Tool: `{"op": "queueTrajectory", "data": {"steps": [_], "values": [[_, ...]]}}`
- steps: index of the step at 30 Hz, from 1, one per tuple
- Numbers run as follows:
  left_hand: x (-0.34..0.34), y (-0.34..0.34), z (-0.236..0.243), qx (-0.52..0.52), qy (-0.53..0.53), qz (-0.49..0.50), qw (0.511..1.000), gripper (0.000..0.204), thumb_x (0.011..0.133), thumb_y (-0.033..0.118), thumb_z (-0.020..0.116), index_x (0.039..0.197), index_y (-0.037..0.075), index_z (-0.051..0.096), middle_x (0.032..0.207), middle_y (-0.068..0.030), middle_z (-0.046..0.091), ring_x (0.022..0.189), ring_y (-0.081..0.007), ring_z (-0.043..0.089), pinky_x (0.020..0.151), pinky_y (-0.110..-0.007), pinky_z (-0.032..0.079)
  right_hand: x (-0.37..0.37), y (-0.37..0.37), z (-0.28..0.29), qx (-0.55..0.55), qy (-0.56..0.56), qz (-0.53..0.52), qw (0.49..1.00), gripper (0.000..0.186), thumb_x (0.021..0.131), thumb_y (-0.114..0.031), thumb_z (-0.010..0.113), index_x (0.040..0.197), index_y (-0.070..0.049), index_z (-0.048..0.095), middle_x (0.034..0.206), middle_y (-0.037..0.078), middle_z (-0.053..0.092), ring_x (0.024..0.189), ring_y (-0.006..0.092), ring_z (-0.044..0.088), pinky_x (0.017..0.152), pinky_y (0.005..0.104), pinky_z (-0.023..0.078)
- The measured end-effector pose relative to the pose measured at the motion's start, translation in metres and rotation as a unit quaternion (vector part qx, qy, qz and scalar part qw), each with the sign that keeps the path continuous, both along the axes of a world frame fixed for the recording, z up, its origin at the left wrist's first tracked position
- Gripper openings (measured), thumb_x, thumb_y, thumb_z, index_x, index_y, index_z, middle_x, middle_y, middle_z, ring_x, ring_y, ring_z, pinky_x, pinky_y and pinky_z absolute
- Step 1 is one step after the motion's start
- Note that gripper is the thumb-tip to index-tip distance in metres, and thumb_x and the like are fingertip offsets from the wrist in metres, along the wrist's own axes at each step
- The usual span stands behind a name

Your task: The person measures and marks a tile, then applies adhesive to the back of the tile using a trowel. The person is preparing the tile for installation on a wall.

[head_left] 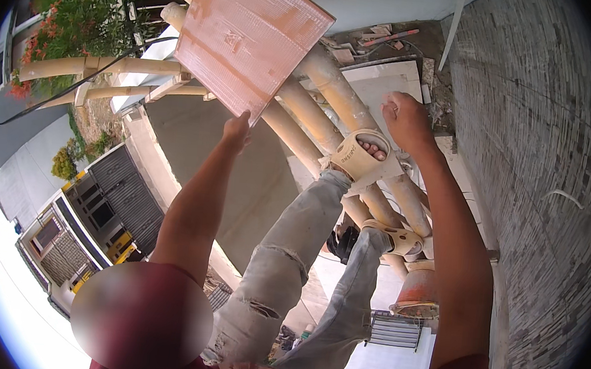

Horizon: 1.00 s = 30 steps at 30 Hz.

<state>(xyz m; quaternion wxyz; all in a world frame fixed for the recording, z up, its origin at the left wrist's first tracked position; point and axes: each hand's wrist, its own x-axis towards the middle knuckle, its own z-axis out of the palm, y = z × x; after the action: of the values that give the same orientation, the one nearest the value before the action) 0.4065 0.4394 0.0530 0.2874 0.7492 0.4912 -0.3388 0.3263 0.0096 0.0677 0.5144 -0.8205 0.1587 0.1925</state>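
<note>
My left hand (237,132) grips the lower corner of a square pinkish tile (249,36), which lies tilted over the upper bamboo poles (308,115), its gridded, orange-streaked face showing. My right hand (403,120) is raised to the right of the tile, apart from it, with fingers curled; whatever they may hold is hidden. Below it, my foot in a cream rubber clog (354,151) rests on the bamboo scaffold, and my other clogged foot (399,241) is lower down on the poles.
A grey textured wall (540,114) runs down the right. A paint-stained bucket (418,294) sits among the lower poles. Rubble and board pieces (385,38) lie at the top. A black cable (57,97) crosses the left, before plants (65,10) and a house with a gate (119,190).
</note>
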Motion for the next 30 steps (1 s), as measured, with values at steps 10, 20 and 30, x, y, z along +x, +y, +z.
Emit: {"op": "queueTrajectory", "data": {"steps": [10, 20, 30], "values": [[0.003, 0.027, -0.035, 0.002, -0.013, 0.166, 0.986, 0.052, 0.098, 0.045, 0.06, 0.122, 0.0, 0.057, 0.112, -0.0143, 0.057, 0.104, -0.03, 0.059, 0.094, -0.047, 0.052, 0.163, 0.078, -0.032, -0.118, -0.082, 0.038, 0.989, 0.04, 0.092, -0.018, 0.059, 0.127, 0.001, 0.057, 0.127, 0.024, 0.054, 0.119, 0.0402, 0.059, 0.098, 0.0476, 0.051], [-0.016, 0.027, -0.037, -0.022, -0.045, 0.126, 0.991, 0.054, 0.094, 0.048, 0.067, 0.111, -0.003, 0.059, 0.102, -0.0121, 0.055, 0.097, -0.0261, 0.058, 0.093, -0.044, 0.053, 0.175, 0.107, -0.013, -0.214, -0.078, -0.014, 0.974, 0.025, 0.091, -0.012, 0.058, 0.104, 0.009, 0.061, 0.119, 0.024, 0.054, 0.109, 0.0379, 0.06, 0.093, 0.0443, 0.054], [-0.061, 0.034, -0.012, -0.11, -0.069, 0.182, 0.975, 0.056, 0.094, 0.058, 0.062, 0.108, 0.004, 0.058, 0.091, -0.0065, 0.056, 0.076, -0.0209, 0.056, 0.09, -0.042, 0.054, 0.148, 0.084, -0.014, 0.13, 0.016, -0.165, 0.978, 0.028, 0.092, -0.018, 0.068, 0.104, 0.005, 0.057, 0.097, 0.018, 0.066, 0.082, 0.029, 0.07, 0.073, 0.0375, 0.06]]}}
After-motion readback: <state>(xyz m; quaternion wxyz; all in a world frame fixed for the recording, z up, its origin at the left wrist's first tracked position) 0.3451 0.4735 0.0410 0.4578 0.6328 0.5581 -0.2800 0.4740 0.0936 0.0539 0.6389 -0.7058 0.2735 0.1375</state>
